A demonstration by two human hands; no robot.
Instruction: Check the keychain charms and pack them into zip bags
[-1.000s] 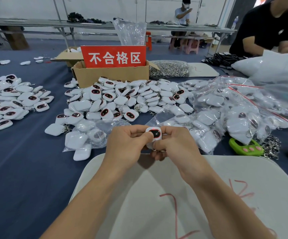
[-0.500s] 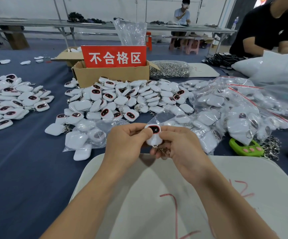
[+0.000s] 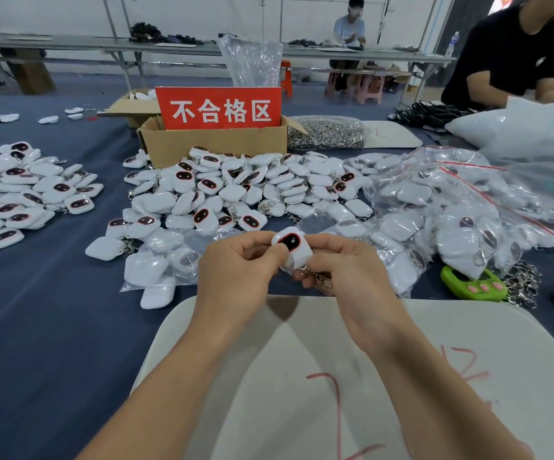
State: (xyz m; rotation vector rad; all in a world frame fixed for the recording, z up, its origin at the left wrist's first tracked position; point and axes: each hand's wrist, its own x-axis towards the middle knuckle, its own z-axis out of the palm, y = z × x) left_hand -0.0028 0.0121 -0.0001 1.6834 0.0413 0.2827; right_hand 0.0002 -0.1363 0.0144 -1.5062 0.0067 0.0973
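Both hands hold one keychain charm (image 3: pixel 291 249) above the far edge of a white board (image 3: pixel 302 376) marked with red strokes, which lies on the blue worktop (image 3: pixel 36 310). The left hand (image 3: pixel 236 270) has its fingers (image 3: pixel 252 242) curled, thumb pressed to the charm's left edge. The right hand (image 3: pixel 345 270) pinches the charm's right side. The charm's dark, red-rimmed face points up and away, and its metal clasp (image 3: pixel 322 278) hangs below, against the right hand's lower fingers. Just beyond the hands lies a loose pile of charms (image 3: pixel 245 190), with filled zip bags (image 3: pixel 451 220) to the right and a part-filled bag (image 3: pixel 169 257) to the left. Behind the pile stands a cardboard box (image 3: pixel 212 144) bearing a red sign (image 3: pixel 218 109). A second heap (image 3: pixel 20 194) lies far left.
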